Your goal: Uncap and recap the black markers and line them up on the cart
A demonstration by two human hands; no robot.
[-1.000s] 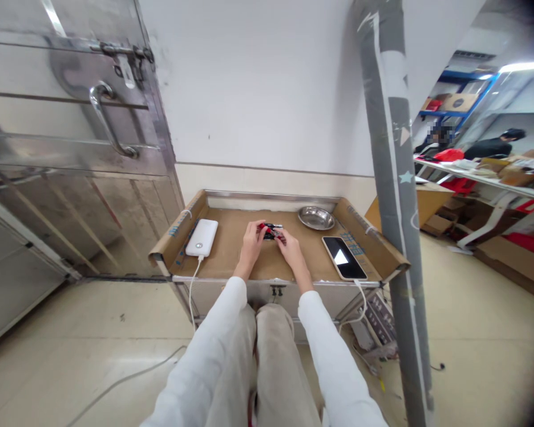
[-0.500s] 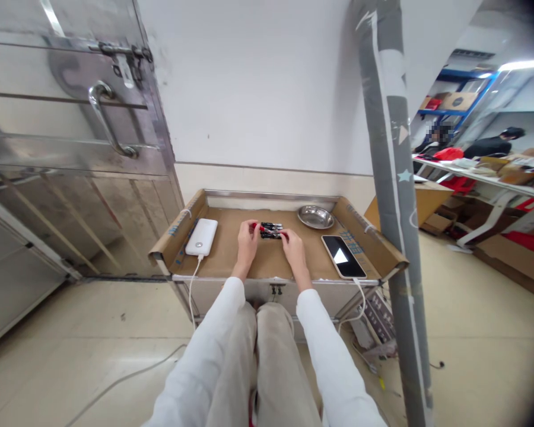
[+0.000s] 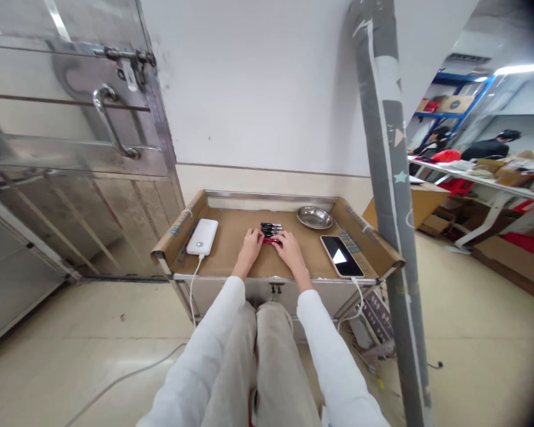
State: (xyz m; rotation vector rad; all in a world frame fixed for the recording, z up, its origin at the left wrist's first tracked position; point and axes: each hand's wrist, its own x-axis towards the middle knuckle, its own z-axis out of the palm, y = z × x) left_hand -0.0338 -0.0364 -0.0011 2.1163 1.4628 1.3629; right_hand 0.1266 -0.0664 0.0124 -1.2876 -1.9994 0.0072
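Observation:
On the cardboard-lined metal cart (image 3: pixel 231 252), my left hand (image 3: pixel 251 244) and my right hand (image 3: pixel 287 246) meet at a small red piece (image 3: pixel 271 240), with the fingers of both pinched on it. Just beyond it lies a short row of small black and silver parts (image 3: pixel 271 228). The red piece is too small to name. Both white sleeves reach forward over my knees.
A white power bank (image 3: pixel 202 236) with a cable lies on the left of the cart. A steel dish (image 3: pixel 314 217) sits at the back right and a phone (image 3: pixel 342 256) on the right. A grey post (image 3: pixel 389 196) stands close on the right, a steel door (image 3: pixel 71 136) on the left. People sit at a far bench.
My hands were apart at either end of the row of parts. They have drawn back toward me and closed together on the red piece, leaving the black parts lying beyond them.

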